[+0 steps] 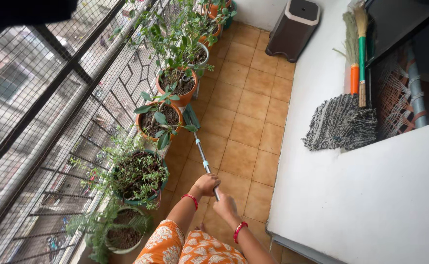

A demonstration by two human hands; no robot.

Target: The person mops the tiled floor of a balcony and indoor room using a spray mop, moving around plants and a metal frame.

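Gripping mop handle (pixel 203 157) | tiled floor (pixel 246 105) (balcony) | potted plants (pixel 159 120) alongside

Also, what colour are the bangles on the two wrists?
Red. Both bangles, left and right, show in the head view, near the hands gripping the mop handle.

The pole (pixel 203 159) in my left hand (pixel 206 184) and right hand (pixel 225 207) is smooth, shiny metal. The floor tiles (pixel 246 105) look matt ceramic, tan and slightly worn. The pots (pixel 184 96) seem glazed terracotta (the green one (pixel 141 200) may be plastic). The bin (pixel 293 28) is smooth plastic; the mop head (pixel 340 123) hanging nearby is rough woven cloth. The grille (pixel 53 122) is dull metal mesh.
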